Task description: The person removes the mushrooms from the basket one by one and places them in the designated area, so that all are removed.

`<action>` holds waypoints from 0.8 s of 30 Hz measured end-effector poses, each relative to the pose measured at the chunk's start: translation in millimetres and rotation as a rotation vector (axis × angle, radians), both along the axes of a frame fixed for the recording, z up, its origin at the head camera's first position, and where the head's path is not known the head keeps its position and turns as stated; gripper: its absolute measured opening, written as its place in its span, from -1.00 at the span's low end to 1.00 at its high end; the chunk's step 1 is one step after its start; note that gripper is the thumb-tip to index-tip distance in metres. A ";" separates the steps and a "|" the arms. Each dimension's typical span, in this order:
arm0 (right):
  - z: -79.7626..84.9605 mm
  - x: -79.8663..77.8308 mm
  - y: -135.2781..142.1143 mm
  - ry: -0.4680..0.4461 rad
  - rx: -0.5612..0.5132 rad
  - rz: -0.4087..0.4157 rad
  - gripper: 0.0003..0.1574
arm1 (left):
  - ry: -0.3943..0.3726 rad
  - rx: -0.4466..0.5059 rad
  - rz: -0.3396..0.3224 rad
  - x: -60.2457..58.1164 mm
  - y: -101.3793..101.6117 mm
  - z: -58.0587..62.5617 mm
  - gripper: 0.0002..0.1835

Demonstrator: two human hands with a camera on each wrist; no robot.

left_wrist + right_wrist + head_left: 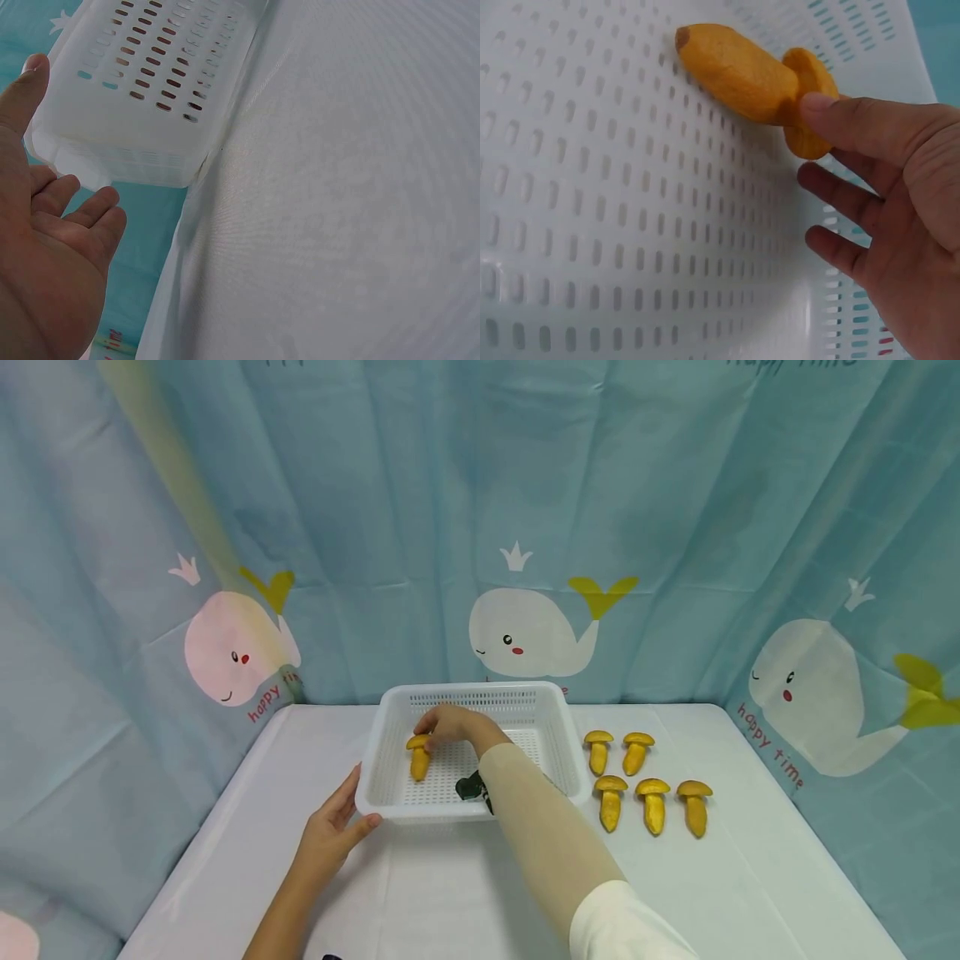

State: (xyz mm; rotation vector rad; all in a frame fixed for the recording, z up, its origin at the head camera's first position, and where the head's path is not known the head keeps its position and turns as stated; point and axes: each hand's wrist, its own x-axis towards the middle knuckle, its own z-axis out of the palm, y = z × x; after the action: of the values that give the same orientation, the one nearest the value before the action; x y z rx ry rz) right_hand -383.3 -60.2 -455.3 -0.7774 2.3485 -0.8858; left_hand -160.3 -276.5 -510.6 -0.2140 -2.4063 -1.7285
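Observation:
My right hand (453,725) reaches into a white plastic basket (420,812) and pinches a yellow toy mushroom (739,75) by its cap. The thumb presses the near side of the cap, and the stem lies low over the perforated floor, tip pointing away from the hand. The other right fingers (840,196) are spread below the cap. At the basket's front left corner, my left hand (330,831) rests with thumb along the front rim and fingers along the left side. In the left wrist view these fingers (94,210) are relaxed beside the rim.
Several more yellow mushrooms (655,807) stand in two rows on the white-covered table (757,893), right of the basket. A blue curtain (420,527) printed with whales hangs behind and at both sides. A dark wrist strap piece (470,787) shows by the right forearm.

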 end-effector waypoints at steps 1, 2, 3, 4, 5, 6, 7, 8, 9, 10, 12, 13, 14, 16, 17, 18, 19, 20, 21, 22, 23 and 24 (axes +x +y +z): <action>0.9 0.3 -0.1 0.001 -0.002 -0.005 -0.55 | -0.001 -0.002 0.002 0.0 0.1 -0.3 -0.07; 2.1 0.5 0.0 0.008 -0.002 -0.008 -0.55 | -0.002 -0.009 0.004 -0.2 0.2 -0.4 -0.06; 3.6 0.6 -0.3 0.016 -0.004 -0.007 -0.55 | -0.005 -0.013 0.006 -0.3 0.3 -0.3 -0.06; 5.5 0.6 -0.3 0.024 -0.011 -0.005 -0.56 | -0.005 -0.018 0.007 -0.5 0.4 -0.1 -0.06; 7.5 0.6 -0.5 0.035 -0.019 0.000 -0.55 | -0.003 -0.017 0.007 -0.6 0.6 0.2 -0.06; 9.8 0.4 -0.6 0.046 -0.027 0.005 -0.55 | -0.002 -0.017 0.007 -0.7 0.7 0.4 -0.06; 12.1 0.1 -0.6 0.057 -0.034 0.011 -0.55 | -0.002 -0.017 0.006 -0.7 0.9 0.7 -0.06; 15.0 0.1 -0.5 0.064 -0.046 0.016 -0.55 | -0.002 -0.016 0.004 -0.7 0.9 0.7 -0.06; 17.9 0.2 -0.3 0.068 -0.064 0.023 -0.54 | -0.002 -0.013 0.002 -0.6 1.0 0.6 -0.06; 20.7 0.2 -0.3 0.071 -0.078 0.026 -0.54 | -0.002 -0.011 0.000 -0.5 1.0 0.6 -0.06; 27.4 0.6 0.1 0.084 -0.099 0.030 -0.54 | -0.009 -0.008 -0.002 -0.1 0.8 0.2 -0.06; 31.1 1.1 0.6 0.093 -0.109 0.033 -0.55 | -0.012 -0.007 -0.004 0.1 0.8 0.1 -0.06; 34.6 1.6 0.9 0.099 -0.119 0.032 -0.55 | -0.012 -0.006 -0.004 0.4 0.7 0.0 -0.06; 41.8 3.1 2.1 0.118 -0.128 0.031 -0.55 | -0.012 -0.001 -0.008 0.5 0.5 0.0 -0.05; 45.5 4.2 2.9 0.127 -0.132 0.030 -0.54 | -0.012 0.003 -0.011 0.5 0.2 -0.1 -0.05; 48.7 5.2 3.8 0.139 -0.134 0.032 -0.53 | -0.009 0.005 -0.013 0.5 0.0 0.0 -0.06; 51.6 6.3 4.8 0.146 -0.138 0.034 -0.52 | -0.005 0.008 -0.016 0.4 -0.2 -0.1 -0.06; 54.1 7.3 5.8 0.151 -0.142 0.034 -0.51 | -0.001 0.009 -0.017 0.3 -0.5 -0.1 -0.06; 56.4 8.6 6.9 0.160 -0.146 0.034 -0.50 | 0.001 0.011 -0.018 0.4 -0.8 -0.1 -0.06; 58.6 10.0 7.9 0.166 -0.148 0.034 -0.50 | 0.002 0.012 -0.017 0.5 -1.0 0.0 -0.06; 60.7 11.3 9.0 0.174 -0.153 0.036 -0.50 | 0.004 0.013 -0.017 0.8 -1.1 0.5 -0.06; 62.5 13.6 10.2 0.182 -0.160 0.035 -0.50 | 0.007 0.017 -0.019 1.3 -1.6 0.5 -0.06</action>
State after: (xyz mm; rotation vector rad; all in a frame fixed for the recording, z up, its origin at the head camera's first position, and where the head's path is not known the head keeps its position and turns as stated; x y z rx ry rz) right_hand -369.8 -50.0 -392.8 -0.9989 2.4329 -1.0365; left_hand -159.0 -278.1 -510.1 -0.2405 -2.3915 -1.7521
